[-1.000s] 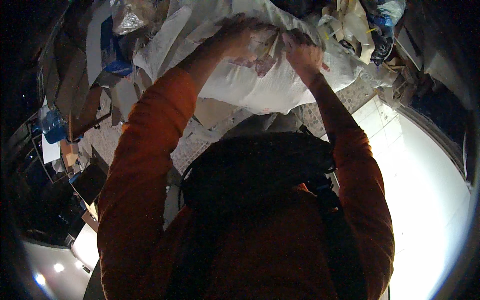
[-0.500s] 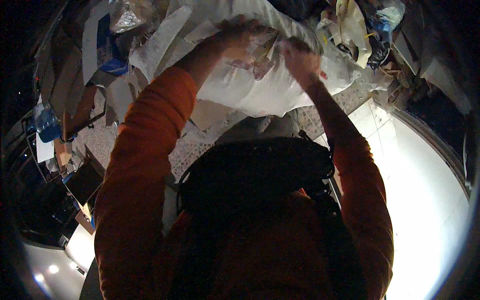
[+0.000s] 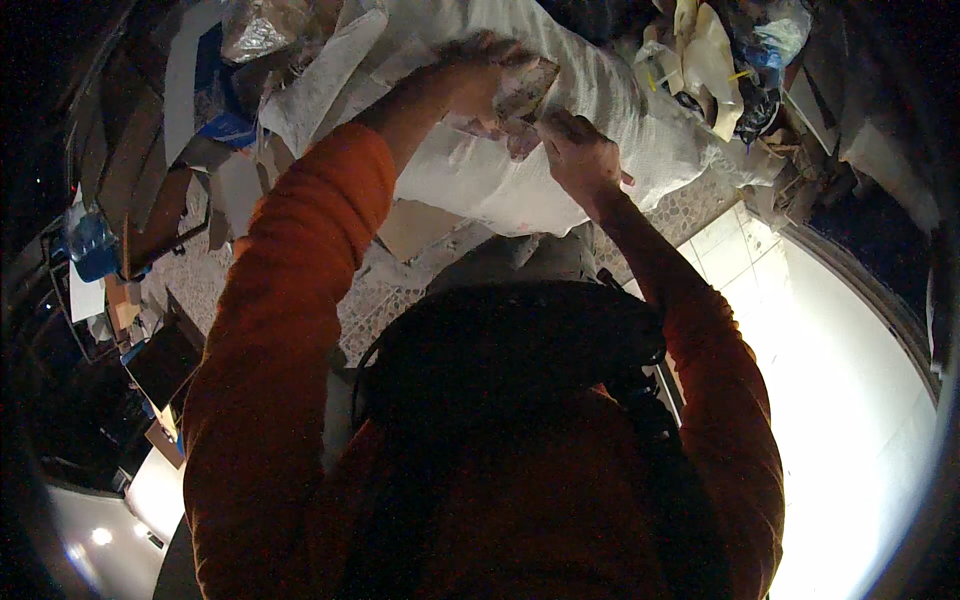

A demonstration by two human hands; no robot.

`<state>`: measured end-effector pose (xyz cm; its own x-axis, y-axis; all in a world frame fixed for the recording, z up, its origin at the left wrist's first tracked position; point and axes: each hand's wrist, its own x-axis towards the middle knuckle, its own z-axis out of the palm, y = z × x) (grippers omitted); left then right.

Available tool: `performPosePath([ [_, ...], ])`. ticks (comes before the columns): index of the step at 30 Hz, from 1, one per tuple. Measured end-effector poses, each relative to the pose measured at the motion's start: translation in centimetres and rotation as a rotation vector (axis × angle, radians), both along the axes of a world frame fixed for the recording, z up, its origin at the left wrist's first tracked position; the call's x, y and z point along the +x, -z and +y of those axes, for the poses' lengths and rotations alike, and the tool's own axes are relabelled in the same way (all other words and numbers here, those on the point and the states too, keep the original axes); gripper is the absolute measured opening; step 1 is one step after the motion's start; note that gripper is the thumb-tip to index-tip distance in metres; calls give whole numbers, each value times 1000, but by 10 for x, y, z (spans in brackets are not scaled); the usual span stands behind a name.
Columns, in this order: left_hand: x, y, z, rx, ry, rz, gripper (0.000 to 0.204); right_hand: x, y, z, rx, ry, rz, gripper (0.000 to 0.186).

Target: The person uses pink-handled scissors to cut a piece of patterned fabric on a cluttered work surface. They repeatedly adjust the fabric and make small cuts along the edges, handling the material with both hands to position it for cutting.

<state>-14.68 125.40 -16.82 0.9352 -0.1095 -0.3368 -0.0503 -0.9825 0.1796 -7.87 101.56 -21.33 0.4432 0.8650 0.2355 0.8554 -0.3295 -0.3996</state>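
A large white woven sack [image 3: 480, 195] bulges beneath both hands. Above it, my left hand [image 3: 478, 82] is closed around a crumpled, whitish-pink piece like a wrapper or clear packaging [image 3: 524, 90]; its exact kind is unclear. My right hand [image 3: 583, 165] is a closed fist right beside that piece, fingers curled toward it. From the little-finger side of this fist a small red end [image 3: 627, 179] sticks out. The rest of that slim object is hidden in the palm.
Cardboard pieces and a blue box [image 3: 224, 105] stand at the left. A clear bluish water jug [image 3: 90, 245] is farther left. Plastic bags and yellowish scraps [image 3: 712, 75] pile at the upper right. Pebbled floor [image 3: 375, 320] and bright tiles [image 3: 722, 255] show below.
My right hand has moved left and slightly down, close to the piece in my left hand. That piece has turned a little. The sack stays about where it was.
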Motion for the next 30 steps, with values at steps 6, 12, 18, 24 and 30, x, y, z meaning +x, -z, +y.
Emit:
performPosePath([
  [6,0,-14,-8,-19,-6,39,118,17,10,8,-184,116,31,15],
  [12,2,-5,-3,-9,16,28,121,30,6,16,-103,179,105,17],
  [18,1,-9,-6,8,0,0,123,13,9,1,15,106,132,18],
  [24,1,-14,-7,-80,-16,32,119,81,15,15,91,260,83,25],
  [30,1,-3,0,-71,25,-15,119,6,-13,6,6,-71,-134,10],
])
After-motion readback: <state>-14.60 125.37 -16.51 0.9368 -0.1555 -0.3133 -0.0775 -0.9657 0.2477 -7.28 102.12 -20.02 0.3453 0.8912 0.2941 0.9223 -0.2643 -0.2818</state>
